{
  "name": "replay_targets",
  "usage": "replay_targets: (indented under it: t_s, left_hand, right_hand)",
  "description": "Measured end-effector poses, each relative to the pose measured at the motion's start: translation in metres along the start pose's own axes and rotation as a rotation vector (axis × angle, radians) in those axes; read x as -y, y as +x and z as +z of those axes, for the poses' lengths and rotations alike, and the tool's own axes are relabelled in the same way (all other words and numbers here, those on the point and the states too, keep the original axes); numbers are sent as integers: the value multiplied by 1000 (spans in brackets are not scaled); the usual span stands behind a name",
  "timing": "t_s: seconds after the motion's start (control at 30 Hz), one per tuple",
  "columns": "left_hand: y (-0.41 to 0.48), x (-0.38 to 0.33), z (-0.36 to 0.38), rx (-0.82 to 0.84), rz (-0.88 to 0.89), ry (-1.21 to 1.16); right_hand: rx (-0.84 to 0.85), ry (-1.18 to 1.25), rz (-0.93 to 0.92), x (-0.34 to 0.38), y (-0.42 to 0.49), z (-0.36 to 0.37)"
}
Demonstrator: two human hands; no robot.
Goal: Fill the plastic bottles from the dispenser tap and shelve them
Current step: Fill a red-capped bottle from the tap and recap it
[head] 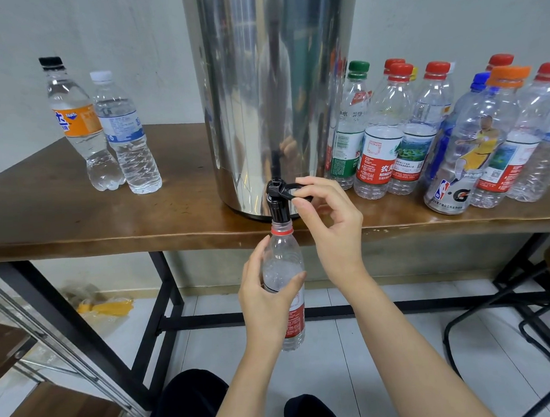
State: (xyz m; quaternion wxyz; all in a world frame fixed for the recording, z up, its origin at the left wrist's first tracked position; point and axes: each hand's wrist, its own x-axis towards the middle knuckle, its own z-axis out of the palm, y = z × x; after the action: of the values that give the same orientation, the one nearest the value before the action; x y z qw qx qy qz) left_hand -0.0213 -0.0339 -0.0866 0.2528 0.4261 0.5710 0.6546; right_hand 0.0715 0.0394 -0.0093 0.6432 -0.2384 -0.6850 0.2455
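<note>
The person's left hand is gripping an uncapped clear plastic bottle with a red neck ring, holding it upright below the table edge with its mouth against the black tap of the steel dispenser. The right hand is pinching the tap lever. Two capped bottles are standing left of the dispenser; a cluster of capped bottles is standing to its right.

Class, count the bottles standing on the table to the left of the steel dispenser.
2. The black-capped Fanta bottle stands furthest left; the white-capped bottle stands beside it, nearer the dispenser. None looks hidden there.
</note>
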Motion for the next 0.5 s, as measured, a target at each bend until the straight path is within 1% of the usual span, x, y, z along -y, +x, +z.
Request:
replay_targets:
  t_s: [0.5]
  left_hand:
    - [1, 6, 0, 12, -5, -25]
  right_hand:
    - [5, 12, 3, -1, 0, 0]
